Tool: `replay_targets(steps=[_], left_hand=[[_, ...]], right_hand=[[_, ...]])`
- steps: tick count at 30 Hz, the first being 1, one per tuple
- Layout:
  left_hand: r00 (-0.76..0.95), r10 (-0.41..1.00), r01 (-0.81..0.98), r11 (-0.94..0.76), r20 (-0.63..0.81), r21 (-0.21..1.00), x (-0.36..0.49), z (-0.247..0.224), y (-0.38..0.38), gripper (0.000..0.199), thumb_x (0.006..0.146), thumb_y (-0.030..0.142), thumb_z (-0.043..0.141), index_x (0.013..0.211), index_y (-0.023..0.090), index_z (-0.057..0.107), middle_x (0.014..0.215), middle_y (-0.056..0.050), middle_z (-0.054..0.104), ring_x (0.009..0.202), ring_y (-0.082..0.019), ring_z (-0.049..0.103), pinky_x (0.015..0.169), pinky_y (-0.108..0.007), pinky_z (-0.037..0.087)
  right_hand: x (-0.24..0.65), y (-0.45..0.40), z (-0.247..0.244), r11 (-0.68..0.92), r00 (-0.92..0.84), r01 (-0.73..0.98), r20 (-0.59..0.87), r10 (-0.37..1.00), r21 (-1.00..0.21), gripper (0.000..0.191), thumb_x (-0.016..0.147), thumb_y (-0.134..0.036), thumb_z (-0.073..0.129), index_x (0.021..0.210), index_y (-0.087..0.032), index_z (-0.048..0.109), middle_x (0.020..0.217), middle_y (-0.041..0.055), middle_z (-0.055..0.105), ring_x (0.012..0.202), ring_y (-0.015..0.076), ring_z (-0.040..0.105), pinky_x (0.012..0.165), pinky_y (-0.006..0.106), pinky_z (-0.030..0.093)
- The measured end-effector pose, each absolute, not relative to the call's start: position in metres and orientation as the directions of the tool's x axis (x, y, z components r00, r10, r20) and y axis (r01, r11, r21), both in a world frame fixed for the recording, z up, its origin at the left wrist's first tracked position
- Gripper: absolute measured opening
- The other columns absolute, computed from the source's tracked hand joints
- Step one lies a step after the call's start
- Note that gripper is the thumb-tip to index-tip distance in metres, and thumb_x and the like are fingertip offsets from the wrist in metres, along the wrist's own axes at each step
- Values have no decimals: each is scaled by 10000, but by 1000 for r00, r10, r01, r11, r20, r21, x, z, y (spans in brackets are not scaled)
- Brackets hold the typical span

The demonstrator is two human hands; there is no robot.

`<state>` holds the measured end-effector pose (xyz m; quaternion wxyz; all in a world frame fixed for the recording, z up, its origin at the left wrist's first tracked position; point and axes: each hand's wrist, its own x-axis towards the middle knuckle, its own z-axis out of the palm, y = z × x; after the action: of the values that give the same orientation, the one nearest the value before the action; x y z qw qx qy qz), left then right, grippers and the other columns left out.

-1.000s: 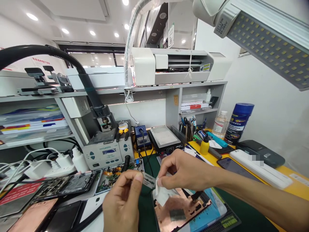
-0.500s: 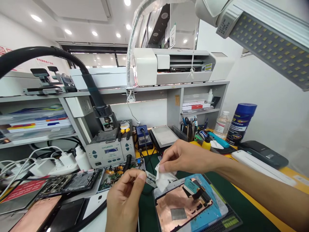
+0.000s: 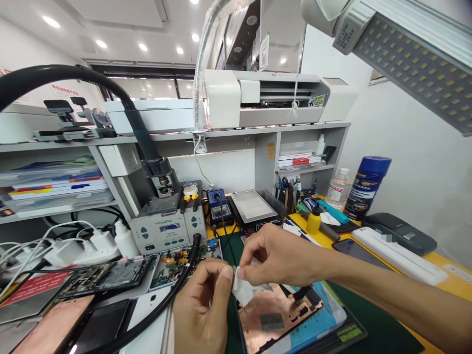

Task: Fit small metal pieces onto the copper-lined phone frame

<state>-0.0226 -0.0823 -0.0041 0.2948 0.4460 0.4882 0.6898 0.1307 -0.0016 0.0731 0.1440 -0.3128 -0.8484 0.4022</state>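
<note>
You seem to be at a wiping step: your right hand pinches a white tissue over the far-left corner of the copper-coloured panel. Left of that panel, your left hand has thumb and finger up against the tissue; I can't tell what they grip. The next move probably calls for light, even finger pressure.

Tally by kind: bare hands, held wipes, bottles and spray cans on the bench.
Hands: 2 (left hand, right hand)
Wipes: 1 (white wipe)
Bottles: 3 (white bottle, yellow bottle, clear bottle)
Spray cans: 1 (blue-capped spray can)
Total: 7
</note>
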Motion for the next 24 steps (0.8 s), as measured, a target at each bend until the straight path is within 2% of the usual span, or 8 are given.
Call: replay_targets(steps=[3, 6, 10, 15, 20, 24], left_hand=[[-514, 809, -19, -344, 285, 939, -37, -8, -79, 305, 731, 476, 772, 747, 183, 690, 685, 2, 613, 637, -136, 520, 580, -202, 434], [-572, 796, -112, -315, 198, 942, -49, -10, -75, 345, 703, 494, 798, 806, 181, 698, 669, 13, 592, 616, -115, 474, 540, -180, 403], [-531, 833, -183, -292, 156, 939, -48, -8, -75, 368, 681, 494, 813, 797, 163, 703, 647, 16, 564, 567, -90, 409, 484, -167, 347], [-501, 860, -276, -268, 100, 923, -39, -5, -76, 326, 688, 458, 819, 742, 168, 681, 585, 48, 485, 538, -72, 355, 472, -158, 310], [-485, 869, -270, -257, 99, 928, -38, -7, -76, 335, 695, 473, 816, 762, 173, 681, 599, 53, 505, 525, -58, 344, 473, -157, 297], [-497, 864, -260, -239, 82, 936, -36, -9, -75, 359, 692, 496, 814, 763, 174, 671, 589, 57, 478, 535, -68, 344, 474, -164, 302]], right_hand=[[138, -2, 69, 479, -761, 429, -21, 648, -766, 124, 715, -225, 665, 740, -145, 757, 679, -7, 643, 596, 98, 438, 498, 211, 315], [148, -1, 67, 457, -729, 440, -10, 685, -773, 123, 721, -201, 656, 745, -143, 762, 683, -5, 627, 581, 94, 415, 482, 213, 294], [155, 2, 70, 386, -719, 418, -40, 694, -822, 213, 797, -306, 655, 812, -126, 767, 628, -10, 572, 533, 85, 367, 446, 212, 249], [149, 3, 65, 376, -729, 343, 9, 685, -861, 275, 792, -413, 711, 843, -159, 800, 745, 26, 662, 609, 117, 466, 524, 227, 341], [141, 8, 62, 216, -768, 285, -88, 634, -934, 273, 765, -398, 750, 854, -146, 807, 650, 14, 627, 608, 121, 474, 571, 233, 382], [133, 6, 63, 169, -768, 273, -108, 631, -947, 231, 750, -351, 761, 834, -140, 807, 624, 10, 624, 588, 116, 490, 557, 224, 391]])
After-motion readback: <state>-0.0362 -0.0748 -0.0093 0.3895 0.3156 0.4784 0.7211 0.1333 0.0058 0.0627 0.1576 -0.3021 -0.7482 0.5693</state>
